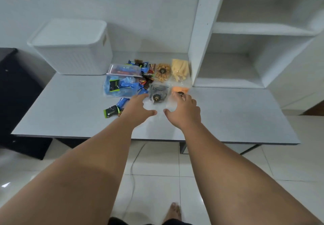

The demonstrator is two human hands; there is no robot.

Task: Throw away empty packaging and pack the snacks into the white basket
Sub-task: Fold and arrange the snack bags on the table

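Note:
A white basket (73, 49) with its lid on stands at the table's back left. Snacks lie in a heap beside it: clear bags of blue wrappers (121, 86), a bag of brown puffs (163, 72), a bag of yellow sticks (180, 70), a clear bag with dark swirled pieces (158, 94) and a clear bag with orange pieces (178, 89). My left hand (140, 107) reaches over the table with fingers spread, just left of the swirled bag. My right hand (185, 110) hovers with fingers loosely bent over the orange bag's near end. Neither hand holds anything.
A green-black wrapper (111, 113) and a blue bar (122, 102) lie loose near my left wrist. A white shelf unit (245, 49) rises at the table's right. A dark cabinet (15, 93) stands left of the grey table (70, 119). A cable runs over the tiled floor.

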